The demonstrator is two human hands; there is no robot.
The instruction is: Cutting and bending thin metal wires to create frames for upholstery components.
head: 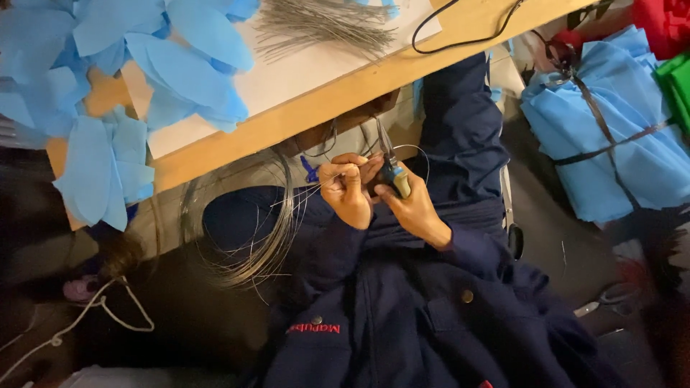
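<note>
The left hand point(346, 188) is closed around thin grey wire point(305, 192), pinching it between thumb and fingertips just below the edge of the wooden surface point(338, 97). The wire runs out to the left of that hand into a loose coil point(248, 230) that hangs over the person's lap, its loops spreading down and left, well clear of the fingers. The right hand point(413, 208) sits just beside the left, touching it at the fingertips, and is wrapped around a small pair of pliers point(394, 178) with a pale handle; the tool's dark metal tip points up toward the surface edge, right next to the pinched wire. Whether the tip actually grips the wire is too small to tell. Both hands are held in front of a dark blue jacket point(431, 316).

On the surface above, a bundle of short cut wires point(320, 27) lies on a white sheet point(287, 79), well apart from the hands. Blue paper petal shapes point(165, 57) are piled on the left part of the surface and hang over its edge. A black cable point(460, 32) crosses the surface at the top. To the right, a tied stack of blue paper point(611, 129) rests beside the person, with scissors point(607, 298) lying lower down near it.
</note>
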